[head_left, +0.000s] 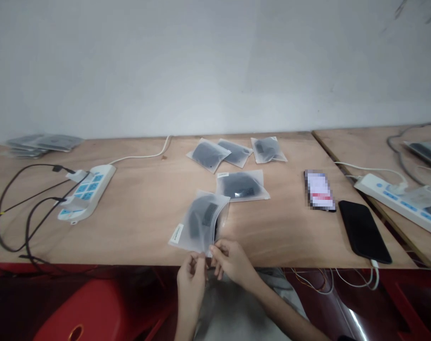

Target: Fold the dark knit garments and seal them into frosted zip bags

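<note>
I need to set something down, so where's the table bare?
The widest bare patch lies between the left power strip and the front pouch. Another lies between that pouch and the black phone. Crowded: the left end, with cables; the middle back, with more pouches; the right, with both phones and another power strip.

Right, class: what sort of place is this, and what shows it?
Probably an indoor workroom: a wooden table, frosted pouches spread across it, and white power strips at either side.
</note>
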`<state>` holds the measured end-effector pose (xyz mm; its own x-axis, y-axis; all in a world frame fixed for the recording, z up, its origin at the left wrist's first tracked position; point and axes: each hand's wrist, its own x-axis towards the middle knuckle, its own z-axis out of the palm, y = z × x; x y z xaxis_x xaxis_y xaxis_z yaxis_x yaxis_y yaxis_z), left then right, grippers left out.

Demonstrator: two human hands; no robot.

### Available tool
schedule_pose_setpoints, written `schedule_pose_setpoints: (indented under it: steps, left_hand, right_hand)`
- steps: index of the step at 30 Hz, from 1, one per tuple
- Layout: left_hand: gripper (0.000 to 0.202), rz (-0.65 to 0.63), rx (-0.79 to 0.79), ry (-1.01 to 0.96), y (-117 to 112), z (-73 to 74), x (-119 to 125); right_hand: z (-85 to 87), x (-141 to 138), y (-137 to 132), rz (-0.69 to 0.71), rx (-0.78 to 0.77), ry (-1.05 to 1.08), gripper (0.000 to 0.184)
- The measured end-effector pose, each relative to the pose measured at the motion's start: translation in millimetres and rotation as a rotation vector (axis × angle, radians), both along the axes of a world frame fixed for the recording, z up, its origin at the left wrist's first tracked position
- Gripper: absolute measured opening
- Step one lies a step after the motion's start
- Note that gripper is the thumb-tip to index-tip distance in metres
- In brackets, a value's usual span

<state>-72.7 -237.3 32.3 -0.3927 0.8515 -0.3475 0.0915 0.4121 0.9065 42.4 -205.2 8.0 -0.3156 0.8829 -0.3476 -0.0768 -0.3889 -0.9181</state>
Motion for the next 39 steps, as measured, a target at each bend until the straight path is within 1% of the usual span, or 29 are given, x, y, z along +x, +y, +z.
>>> schedule_pose_setpoints:
  steps: [4,9,18,21,27,33,36,39]
  left_hand:
    - [0.035,0.011,0.039,0.099,-1.7,2.3,1.4]
    - [0.033,-0.019,0.051,0.173,-4.9,6.2,0.4]
    - [0.036,0.039,0.011,0.147,-6.9,11.2,0.8]
    - [0.035,0.035,0.017,0.172,-8.5,10.3,-0.9]
    - [0.029,0.013,0.036,0.198,-14.0,2.9,-6.9]
    - [0.028,0.014,0.011,0.193,-15.4,4.1,-8.0]
    - [0.029,0.018,0.005,0.196,-15.2,6.7,-6.2]
    - [0.030,0.011,0.007,0.203,-15.3,7.9,-5.7]
  right_hand:
    - [0.5,1.1,3.4,0.007,-0.024,0.022,0.053]
    - [-0.6,2.0,7.1,-0.036,-0.005,0.019,0.055]
    - [-2.0,17.8,23.6,-0.124,0.034,-0.074,0.048]
    - [0.1,23.8,26.8,-0.149,0.046,-0.089,0.047]
    - [1.8,36.6,35.5,-0.221,0.067,-0.127,0.046]
    - [0.4,57.8,59.6,-0.264,0.176,-0.228,0.046]
    - [-0.3,68.3,76.5,-0.298,0.209,-0.288,0.041]
    - [0.3,70.2,88.9,-0.354,0.232,-0.354,0.034]
